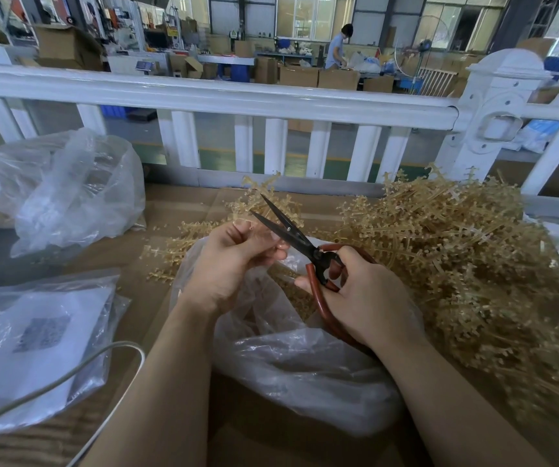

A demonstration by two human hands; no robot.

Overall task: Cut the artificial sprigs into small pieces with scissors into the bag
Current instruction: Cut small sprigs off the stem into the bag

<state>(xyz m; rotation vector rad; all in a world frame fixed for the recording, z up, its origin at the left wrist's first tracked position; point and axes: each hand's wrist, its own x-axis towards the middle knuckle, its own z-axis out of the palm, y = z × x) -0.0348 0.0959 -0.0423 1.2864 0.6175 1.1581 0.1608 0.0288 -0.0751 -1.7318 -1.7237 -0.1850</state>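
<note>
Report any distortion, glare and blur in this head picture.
Head view: wide-angle bending bows the white railing; daylight from the far windows washes out; glare streaks the bag; the sprig pile smears toward the right edge; scissors and hands stay sharp.

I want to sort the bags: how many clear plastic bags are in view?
3: one bag under the hands, one at far left by the fence, one at near left. The sprig pile may hide more.

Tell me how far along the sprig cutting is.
Done: some cut pieces lie in the open bag. In hand: left hand pinches a sprig; right hand holds open scissors at it. Left: the big pile, most of the job.
</note>
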